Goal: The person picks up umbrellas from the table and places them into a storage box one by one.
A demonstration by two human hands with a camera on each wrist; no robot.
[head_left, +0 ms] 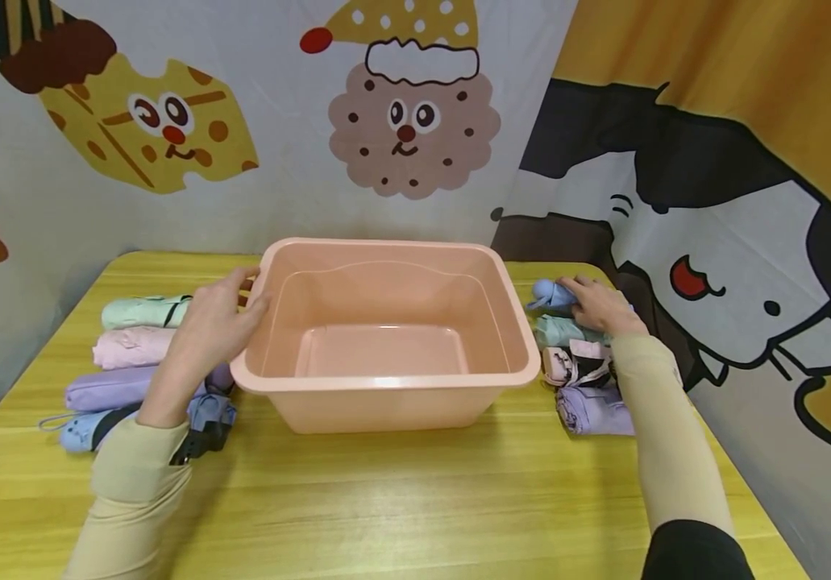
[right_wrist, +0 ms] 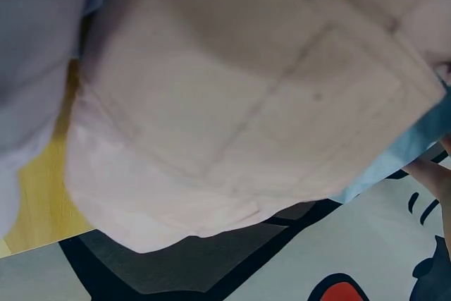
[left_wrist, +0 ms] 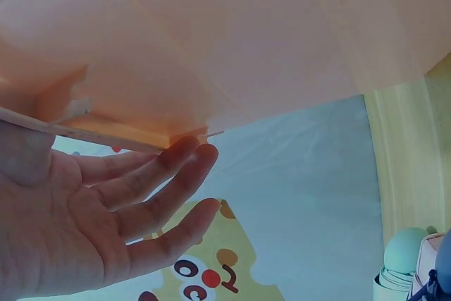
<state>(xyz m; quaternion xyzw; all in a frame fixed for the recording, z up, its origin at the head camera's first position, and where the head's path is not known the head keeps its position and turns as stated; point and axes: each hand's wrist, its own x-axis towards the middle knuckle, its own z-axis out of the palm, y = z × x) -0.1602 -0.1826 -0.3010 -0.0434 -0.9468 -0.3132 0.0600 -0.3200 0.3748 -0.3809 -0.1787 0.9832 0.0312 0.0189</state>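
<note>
A peach plastic basin stands upright on the table. My left hand holds its left rim, thumb over the top; in the left wrist view the other fingers lie loosely bent below the rim. At the back right, my right hand grips a rolled blue umbrella, fingers over its near end. Right in front of it lie a teal umbrella, a pale pink one with black trim and a purple one. The pale pink umbrella fills much of the right wrist view.
Left of the basin, partly behind my left forearm, lie rolled umbrellas: mint green, pink, purple and blue with black. A printed cloth hangs behind the wooden table.
</note>
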